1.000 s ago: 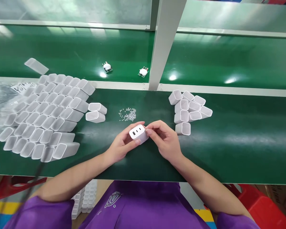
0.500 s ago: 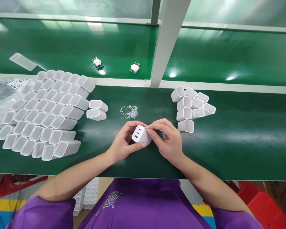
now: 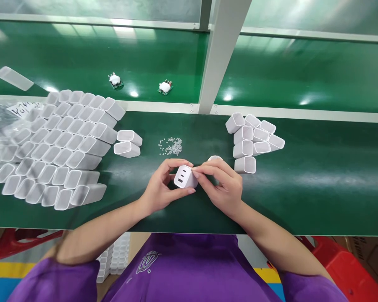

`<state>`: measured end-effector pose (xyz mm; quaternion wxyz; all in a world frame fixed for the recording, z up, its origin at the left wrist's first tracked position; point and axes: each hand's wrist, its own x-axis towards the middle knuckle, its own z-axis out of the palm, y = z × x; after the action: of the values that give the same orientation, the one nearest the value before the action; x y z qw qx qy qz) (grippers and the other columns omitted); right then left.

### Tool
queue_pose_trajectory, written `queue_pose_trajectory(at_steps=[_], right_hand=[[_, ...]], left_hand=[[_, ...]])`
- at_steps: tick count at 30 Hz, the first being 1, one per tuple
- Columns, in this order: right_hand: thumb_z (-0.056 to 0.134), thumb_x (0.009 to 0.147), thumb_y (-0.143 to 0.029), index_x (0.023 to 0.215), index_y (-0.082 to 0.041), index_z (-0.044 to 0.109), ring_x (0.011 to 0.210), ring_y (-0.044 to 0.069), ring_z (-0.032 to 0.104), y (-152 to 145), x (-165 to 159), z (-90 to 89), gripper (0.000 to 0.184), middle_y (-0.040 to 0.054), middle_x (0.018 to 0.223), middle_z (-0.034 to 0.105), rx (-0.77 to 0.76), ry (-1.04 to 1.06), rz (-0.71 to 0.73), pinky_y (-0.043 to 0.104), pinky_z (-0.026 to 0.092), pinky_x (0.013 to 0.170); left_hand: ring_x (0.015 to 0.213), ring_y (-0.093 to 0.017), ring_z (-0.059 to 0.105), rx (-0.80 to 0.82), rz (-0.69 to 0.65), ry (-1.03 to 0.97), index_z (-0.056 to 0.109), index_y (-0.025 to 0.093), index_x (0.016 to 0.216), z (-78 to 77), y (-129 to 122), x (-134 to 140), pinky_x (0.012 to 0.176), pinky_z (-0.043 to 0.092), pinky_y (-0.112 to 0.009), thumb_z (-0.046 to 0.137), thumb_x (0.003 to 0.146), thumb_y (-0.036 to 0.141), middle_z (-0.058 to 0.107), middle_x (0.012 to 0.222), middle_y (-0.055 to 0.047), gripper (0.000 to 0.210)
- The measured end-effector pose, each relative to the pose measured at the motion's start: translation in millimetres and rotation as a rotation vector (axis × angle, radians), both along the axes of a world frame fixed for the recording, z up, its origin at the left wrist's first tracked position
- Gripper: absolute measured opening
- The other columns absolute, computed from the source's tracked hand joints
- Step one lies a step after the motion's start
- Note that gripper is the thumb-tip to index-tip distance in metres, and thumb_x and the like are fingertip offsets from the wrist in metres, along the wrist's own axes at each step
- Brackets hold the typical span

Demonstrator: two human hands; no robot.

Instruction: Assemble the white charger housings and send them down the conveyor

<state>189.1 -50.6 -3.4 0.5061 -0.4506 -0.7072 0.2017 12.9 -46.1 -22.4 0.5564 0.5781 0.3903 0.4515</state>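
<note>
My left hand (image 3: 162, 186) is wrapped round a white charger housing (image 3: 183, 178), whose end face with three dark port slots is turned toward the left. Thumb and fingers press it from below and above. At the housing's upper right edge, my right hand (image 3: 222, 180) has its thumb and forefinger pinched together; whatever sits between those fingertips is too small to make out. Just behind the right hand, the rim of a white object (image 3: 214, 158) shows, mostly hidden by the knuckles. A small heap of tiny clear pieces (image 3: 174, 147) lies on the green table beyond my hands.
Many open white housings (image 3: 63, 157) stand packed at the left, with two more housings (image 3: 127, 149) beside them. Another group (image 3: 244, 149) stands at the right. Behind a pale rail, small circuit boards (image 3: 165, 87) lie on a green belt. A pale post (image 3: 219, 63) rises mid-view.
The circuit boards and a loose white housing on the back belt have shifted left. A white rim now shows behind my right hand. Both hands stay almost in place on the charger housing.
</note>
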Motion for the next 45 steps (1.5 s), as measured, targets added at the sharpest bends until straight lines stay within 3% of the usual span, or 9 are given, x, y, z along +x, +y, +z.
queue_pose_trajectory(at_steps=[11,26,28,34,45], right_hand=[[0.064,0.088,-0.01,0.091,-0.024,0.071,0.074,0.015,0.066,-2.7,-3.5,-4.2,0.015,0.0016,0.084,0.07,0.029,0.053,-0.004,0.029,0.057,0.067],[0.068,0.082,-0.002,0.098,-0.019,0.068,0.075,0.014,0.067,1.7,-1.5,-7.4,0.022,0.002,0.081,0.07,0.277,-0.016,0.074,0.028,0.058,0.067],[0.065,0.085,-0.004,0.102,-0.021,0.069,0.076,0.014,0.067,2.4,-0.2,-6.8,0.024,0.0019,0.083,0.07,0.241,-0.013,0.096,0.029,0.058,0.067],[0.061,0.09,-0.012,0.101,-0.023,0.072,0.08,0.011,0.065,6.5,4.2,1.1,0.019,0.0012,0.088,0.068,-0.124,0.169,0.16,0.025,0.057,0.069],[0.067,0.086,-0.014,0.085,-0.022,0.071,0.073,0.012,0.064,5.4,1.1,3.8,0.009,-0.0002,0.08,0.069,-0.15,0.186,0.064,0.026,0.055,0.065]], left_hand=[[0.1,-0.02,0.069,0.063,0.01,0.045,0.062,0.025,0.11,-1.5,-1.6,-1.5,0.077,0.06,-0.027,0.085,0.066,0.022,0.07,0.109,-0.004,0.049],[0.094,-0.02,0.073,0.18,0.053,0.088,0.063,0.022,0.113,-0.5,-1.6,-3.6,0.071,0.063,-0.027,0.086,0.066,0.029,0.074,0.107,-0.006,0.053],[0.092,-0.019,0.073,0.189,0.065,0.097,0.063,0.022,0.114,0.8,0.3,-4.2,0.071,0.063,-0.026,0.086,0.067,0.028,0.074,0.107,-0.006,0.053],[0.101,-0.02,0.072,0.092,-0.027,0.019,0.062,0.024,0.122,4.5,8.0,-5.6,0.076,0.062,-0.025,0.08,0.076,0.029,0.073,0.115,-0.008,0.05],[0.105,-0.021,0.07,0.009,-0.087,0.014,0.061,0.025,0.124,4.4,3.0,-3.4,0.077,0.061,-0.024,0.079,0.076,0.024,0.072,0.12,-0.007,0.051]])
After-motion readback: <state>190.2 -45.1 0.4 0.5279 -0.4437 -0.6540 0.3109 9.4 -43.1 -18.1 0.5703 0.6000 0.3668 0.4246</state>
